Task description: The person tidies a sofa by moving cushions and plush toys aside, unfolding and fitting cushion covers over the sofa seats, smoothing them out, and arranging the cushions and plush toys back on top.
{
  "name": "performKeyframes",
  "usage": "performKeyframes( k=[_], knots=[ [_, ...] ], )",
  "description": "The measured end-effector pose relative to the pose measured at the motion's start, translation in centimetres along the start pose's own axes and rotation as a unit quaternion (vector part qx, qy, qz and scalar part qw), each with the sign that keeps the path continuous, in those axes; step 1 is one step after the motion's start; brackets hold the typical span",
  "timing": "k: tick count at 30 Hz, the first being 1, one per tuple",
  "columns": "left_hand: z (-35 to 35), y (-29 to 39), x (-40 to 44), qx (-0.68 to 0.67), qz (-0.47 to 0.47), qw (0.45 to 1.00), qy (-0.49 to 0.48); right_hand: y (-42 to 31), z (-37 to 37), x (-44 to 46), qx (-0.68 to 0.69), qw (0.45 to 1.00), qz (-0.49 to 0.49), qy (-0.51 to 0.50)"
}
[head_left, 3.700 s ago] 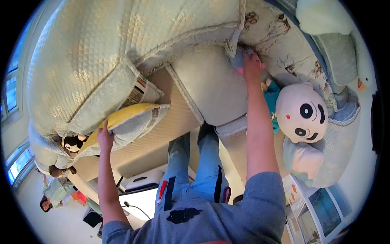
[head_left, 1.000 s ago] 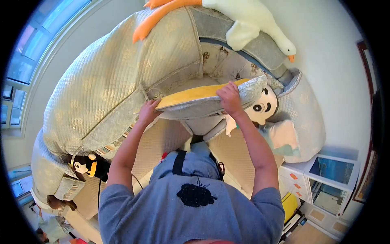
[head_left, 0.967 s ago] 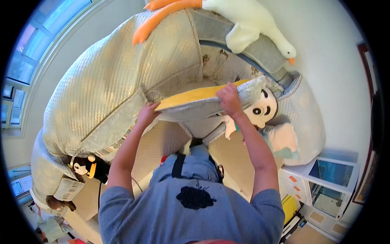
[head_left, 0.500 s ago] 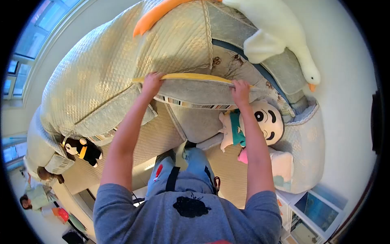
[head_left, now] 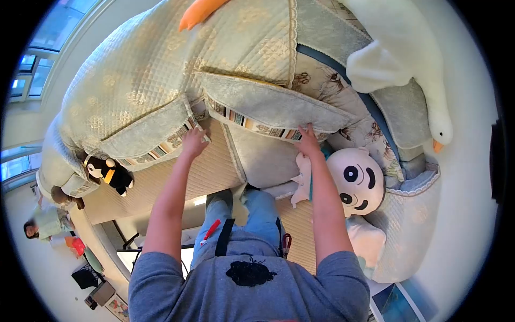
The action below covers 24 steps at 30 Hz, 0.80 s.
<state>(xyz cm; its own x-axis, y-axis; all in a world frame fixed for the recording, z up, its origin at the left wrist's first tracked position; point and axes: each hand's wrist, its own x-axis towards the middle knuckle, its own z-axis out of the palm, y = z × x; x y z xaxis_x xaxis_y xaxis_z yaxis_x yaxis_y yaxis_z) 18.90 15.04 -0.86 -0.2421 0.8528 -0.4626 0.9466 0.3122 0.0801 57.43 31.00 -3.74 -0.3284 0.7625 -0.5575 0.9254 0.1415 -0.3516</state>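
Note:
A grey cushion [head_left: 268, 102] with a striped patterned band leans against the sofa back, its long side running across the seat. My right hand [head_left: 308, 140] touches the band near the cushion's right end, fingers spread. My left hand [head_left: 193, 143] is below the cushion's left end, beside another grey cushion [head_left: 147, 134], with its fingers apart and nothing held. Close to my right forearm lies a plush toy with a round white head [head_left: 355, 181]; the forearm hides part of its body.
A white goose plush [head_left: 407, 59] lies along the sofa top at the right. A black plush toy [head_left: 110, 174] and a brown one [head_left: 64, 197] sit at the left. A pink cushion [head_left: 366, 239] rests near the right armrest. At the far lower left is another person [head_left: 47, 222].
The cushion, earlier held edge-up by both hands with its yellow side showing, now leans on the sofa back, grey side out. Both hands have let go of its top edge and moved lower.

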Motion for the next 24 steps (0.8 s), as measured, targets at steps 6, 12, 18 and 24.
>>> performKeyframes(
  k=[6,12,18,24],
  knots=[
    [-0.5,-10.6,-2.9,0.041,-0.096,0.994,0.018,0.0,1.0,-0.3,-0.073,0.997,-0.003,-0.016],
    [-3.1,-20.1,-4.9,0.085,-0.116,0.987,0.066,-23.0,-1.0,-11.2,0.195,0.905,-0.362,-0.108],
    [-4.0,-27.7,-1.8,0.078,-0.123,0.987,0.062,-32.1,8.1,-12.3,0.112,0.948,-0.295,-0.038],
    [-4.1,-32.1,-0.1,0.091,-0.151,0.983,0.04,-24.7,17.0,-14.2,-0.019,0.988,-0.033,-0.149]
  ],
)
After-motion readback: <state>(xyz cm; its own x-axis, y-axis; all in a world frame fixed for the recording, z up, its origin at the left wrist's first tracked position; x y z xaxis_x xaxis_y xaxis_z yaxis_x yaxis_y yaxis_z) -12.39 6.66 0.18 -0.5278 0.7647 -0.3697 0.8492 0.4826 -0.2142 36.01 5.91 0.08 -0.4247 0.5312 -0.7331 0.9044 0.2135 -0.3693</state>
